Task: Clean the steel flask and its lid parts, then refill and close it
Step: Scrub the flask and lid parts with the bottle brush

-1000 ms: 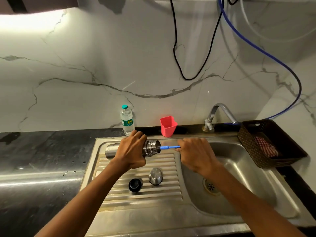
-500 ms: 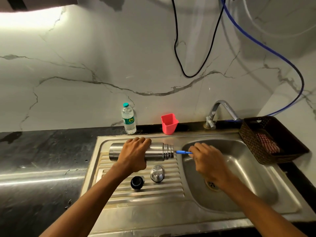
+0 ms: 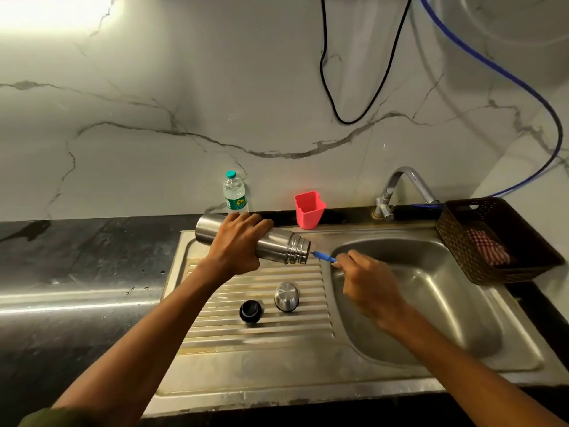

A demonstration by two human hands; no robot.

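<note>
Black stone surface (image 3: 77,257) is fitted with one steel sink (image 3: 308,365). One cylindrical steel flask (image 3: 277,246), gripped by the left hand (image 3: 237,245), is held above the drainboard, long axis left-right, mouth tilted rightward. One blue brush handle (image 3: 323,257) is pinched by the right hand (image 3: 369,288); its head is hidden. Two lid parts are seen: one steel cap (image 3: 287,296), one black stopper (image 3: 251,311).

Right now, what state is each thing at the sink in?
Steel flask: uncapped, tilted mouth-down toward basin, gripped by left hand.
Blue brush handle: in flask mouth, pinched by right hand.
Steel cup lid: off, on drainboard.
Black stopper: off, on drainboard.
Clear plastic bottle: capped, upright.
</note>
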